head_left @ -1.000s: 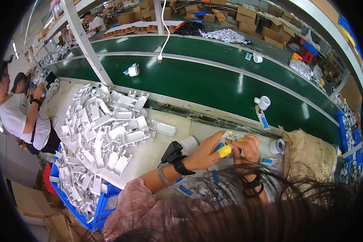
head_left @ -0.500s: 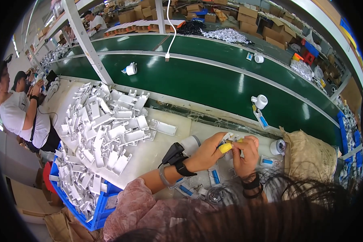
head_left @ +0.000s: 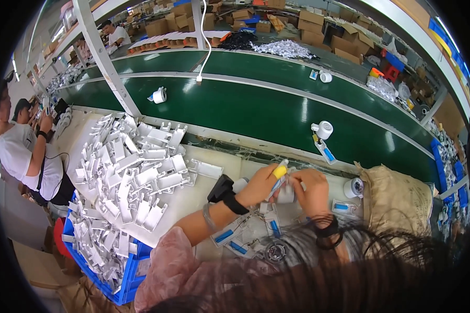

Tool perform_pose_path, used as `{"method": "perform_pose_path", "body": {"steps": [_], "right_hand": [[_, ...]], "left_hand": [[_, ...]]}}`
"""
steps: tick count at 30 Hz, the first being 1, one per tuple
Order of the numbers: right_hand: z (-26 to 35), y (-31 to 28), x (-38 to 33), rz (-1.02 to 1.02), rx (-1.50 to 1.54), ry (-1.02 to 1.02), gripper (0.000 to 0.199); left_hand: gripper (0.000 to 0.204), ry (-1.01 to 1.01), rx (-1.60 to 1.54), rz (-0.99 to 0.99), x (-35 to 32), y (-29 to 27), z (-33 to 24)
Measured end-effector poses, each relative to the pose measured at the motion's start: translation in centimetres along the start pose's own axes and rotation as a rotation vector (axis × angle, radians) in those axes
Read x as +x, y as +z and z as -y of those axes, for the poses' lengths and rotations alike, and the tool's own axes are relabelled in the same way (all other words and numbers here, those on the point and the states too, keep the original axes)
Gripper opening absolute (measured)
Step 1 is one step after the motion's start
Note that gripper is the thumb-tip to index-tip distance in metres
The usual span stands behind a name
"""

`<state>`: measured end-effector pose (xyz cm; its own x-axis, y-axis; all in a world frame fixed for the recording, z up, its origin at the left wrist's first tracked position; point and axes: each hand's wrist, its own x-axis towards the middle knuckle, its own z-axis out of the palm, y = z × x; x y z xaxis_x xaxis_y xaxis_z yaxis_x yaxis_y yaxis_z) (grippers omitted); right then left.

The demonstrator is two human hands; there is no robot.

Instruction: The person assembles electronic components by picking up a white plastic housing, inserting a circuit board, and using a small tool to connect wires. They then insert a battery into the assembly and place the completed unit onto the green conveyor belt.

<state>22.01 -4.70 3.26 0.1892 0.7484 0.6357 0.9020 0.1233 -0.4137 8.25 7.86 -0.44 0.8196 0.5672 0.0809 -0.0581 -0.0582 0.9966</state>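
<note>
My left hand point(head_left: 260, 187), with a yellow cover on one fingertip, pinches a small white plastic part point(head_left: 280, 182). It is mostly hidden by the fingers. The fingers of my right hand point(head_left: 312, 189) are bent and closed against the part's right side; their exact grip is partly hidden. Just under the hands a white rounded housing point(head_left: 286, 195) shows. On the bench below them lie several white pieces with blue inserts, one of them a flat white piece point(head_left: 273, 225), and a round clear-faced unit point(head_left: 275, 252).
Left of my hands is a heap of white plastic casings point(head_left: 136, 167), above a blue bin point(head_left: 128, 287) of more casings. A sack point(head_left: 397, 203) stands on the right beside a white round lamp-like unit point(head_left: 353, 187). Beyond runs a green conveyor point(head_left: 245, 109); co-workers sit at far left.
The yellow-covered fingertip has risen and now points up along the white part. My right-hand fingers have turned and drawn together beside it. The whole view has shifted slightly.
</note>
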Motion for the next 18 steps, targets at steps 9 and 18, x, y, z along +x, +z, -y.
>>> {"method": "perform_pose_path", "body": {"steps": [9, 18], "right_hand": [[-14.3, -1.7, 2.1, 0.271, -0.557, 0.349, 0.047], [-13.2, -1.0, 4.0, 0.483, -0.624, 0.513, 0.058]], "left_hand": [[0.041, 0.030, -0.164, -0.381, 9.7, -2.8, -0.2], [0.039, -0.059, -0.331, -0.246, 3.4, -0.6, 1.4]]}}
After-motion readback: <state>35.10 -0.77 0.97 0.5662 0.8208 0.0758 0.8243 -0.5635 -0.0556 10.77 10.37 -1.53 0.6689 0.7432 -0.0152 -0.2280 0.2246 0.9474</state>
